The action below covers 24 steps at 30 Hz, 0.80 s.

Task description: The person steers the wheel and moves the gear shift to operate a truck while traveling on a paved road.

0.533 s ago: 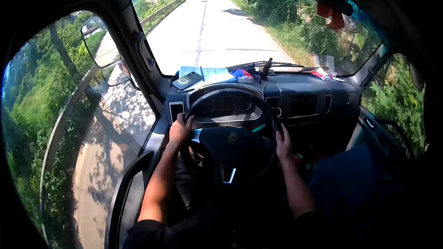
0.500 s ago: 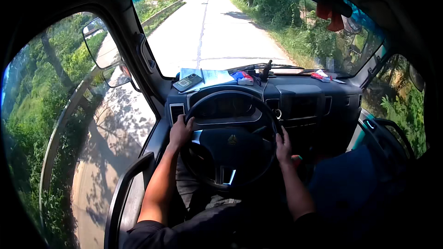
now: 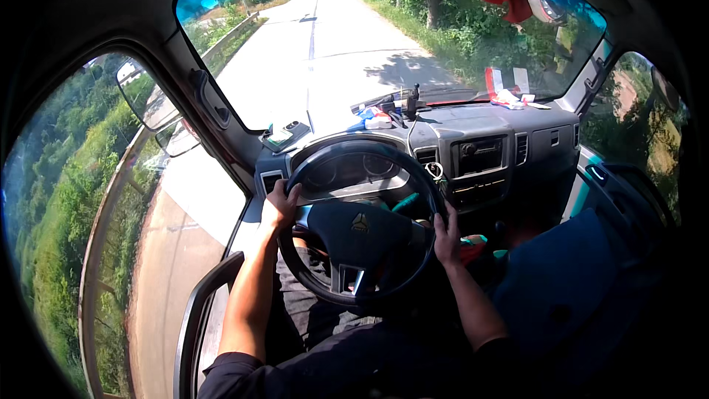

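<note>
A black steering wheel (image 3: pixel 331 297) with a pale emblem on its hub fills the space before me. On its upper left rim my left hand (image 3: pixel 279 205) is closed, thumb along the top. My right hand (image 3: pixel 446 238) grips the right side of the rim, with its thumb pointing up. Behind the wheel, the instrument cluster (image 3: pixel 351 172) shows partly through the upper opening. Both forearms reach up from dark sleeves, and part of the lower rim lies over my dark trousers.
Beyond the windshield a bright road (image 3: pixel 336 37) runs between a guardrail (image 3: pixel 111 222) and trees. A side mirror (image 3: pixel 148 94) hangs outside left. The dashboard carries a dark phone-like device (image 3: pixel 286 136), red, white and blue packaging (image 3: pixel 377 118) and a phone holder (image 3: pixel 410 102). A blue seat (image 3: pixel 554 273) stands right.
The view has tilted, so the windshield and dashboard sit further left, and the cab interior looks brighter. Outside, the road scenery has shifted. Both hands keep their hold on the wheel.
</note>
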Available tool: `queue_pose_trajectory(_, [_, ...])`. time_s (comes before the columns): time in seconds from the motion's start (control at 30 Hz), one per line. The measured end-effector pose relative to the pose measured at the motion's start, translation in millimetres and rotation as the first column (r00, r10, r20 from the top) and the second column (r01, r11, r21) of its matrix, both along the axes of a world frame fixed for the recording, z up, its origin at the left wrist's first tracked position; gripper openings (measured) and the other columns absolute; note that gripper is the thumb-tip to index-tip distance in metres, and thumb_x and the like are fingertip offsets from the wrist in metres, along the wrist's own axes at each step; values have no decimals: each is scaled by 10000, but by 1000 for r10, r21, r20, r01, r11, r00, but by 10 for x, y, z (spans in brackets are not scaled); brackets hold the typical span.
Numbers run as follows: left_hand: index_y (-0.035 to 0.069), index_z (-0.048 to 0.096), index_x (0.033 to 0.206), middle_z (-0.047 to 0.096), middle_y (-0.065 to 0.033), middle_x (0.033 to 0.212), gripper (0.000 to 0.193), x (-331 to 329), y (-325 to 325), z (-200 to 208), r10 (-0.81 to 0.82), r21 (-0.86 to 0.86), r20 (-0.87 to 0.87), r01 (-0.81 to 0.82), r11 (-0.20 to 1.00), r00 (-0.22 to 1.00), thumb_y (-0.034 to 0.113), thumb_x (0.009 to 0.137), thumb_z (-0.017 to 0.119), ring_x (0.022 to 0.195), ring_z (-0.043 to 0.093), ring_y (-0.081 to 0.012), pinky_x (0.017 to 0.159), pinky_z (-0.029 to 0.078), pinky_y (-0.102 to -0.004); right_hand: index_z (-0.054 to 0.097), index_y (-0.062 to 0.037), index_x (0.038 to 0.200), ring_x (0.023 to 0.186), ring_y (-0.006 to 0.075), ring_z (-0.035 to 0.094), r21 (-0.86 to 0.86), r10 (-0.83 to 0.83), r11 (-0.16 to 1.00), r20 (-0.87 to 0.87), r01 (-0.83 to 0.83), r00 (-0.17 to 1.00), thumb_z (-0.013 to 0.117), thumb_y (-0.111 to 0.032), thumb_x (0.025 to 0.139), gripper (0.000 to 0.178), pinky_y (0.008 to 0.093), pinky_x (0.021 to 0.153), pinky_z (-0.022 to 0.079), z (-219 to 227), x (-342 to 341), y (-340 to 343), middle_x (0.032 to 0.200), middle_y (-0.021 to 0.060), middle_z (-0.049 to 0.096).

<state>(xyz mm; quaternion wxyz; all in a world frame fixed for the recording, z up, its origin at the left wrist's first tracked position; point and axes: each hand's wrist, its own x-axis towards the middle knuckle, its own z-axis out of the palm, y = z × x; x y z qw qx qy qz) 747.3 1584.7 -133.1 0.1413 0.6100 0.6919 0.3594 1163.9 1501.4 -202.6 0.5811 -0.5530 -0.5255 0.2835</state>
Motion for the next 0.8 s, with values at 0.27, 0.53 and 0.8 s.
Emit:
queue_pose_trajectory(0.27, [8, 635, 1210, 730, -287, 983, 534, 18, -84, 4, -11, -22, 63, 12, 1000, 998, 493, 986, 645, 976, 719, -451, 846, 559, -483, 686, -63, 1206, 1086, 369, 643, -22, -34, 996, 799, 86, 600, 558, -422, 1042, 414, 473, 948, 509, 103, 1109, 494, 1081, 168, 717])
queue_pose_trajectory(0.53, [2, 645, 1193, 735, -258, 948, 494, 4, -153, -78, -5, -15, 140, 7, 1000, 990, 452, 989, 653, 946, 736, -418, 844, 555, -454, 797, -66, 1080, 1125, 327, 711, -451, 431, 655, 882, 606, 190, 729, -488, 902, 463, 423, 972, 567, -187, 1623, 459, 1142, 173, 758])
queue_pose_trajectory(0.8, [-4, 619, 1220, 730, -288, 1023, 508, -13, -288, -49, 22, 8, 110, -23, 1000, 994, 454, 1001, 644, 990, 714, -458, 853, 565, -482, 802, -51, 1020, 1041, 332, 735, -394, 330, 723, 919, 567, 217, 730, -469, 910, 438, 428, 915, 586, -211, 1550, 499, 1055, 180, 769])
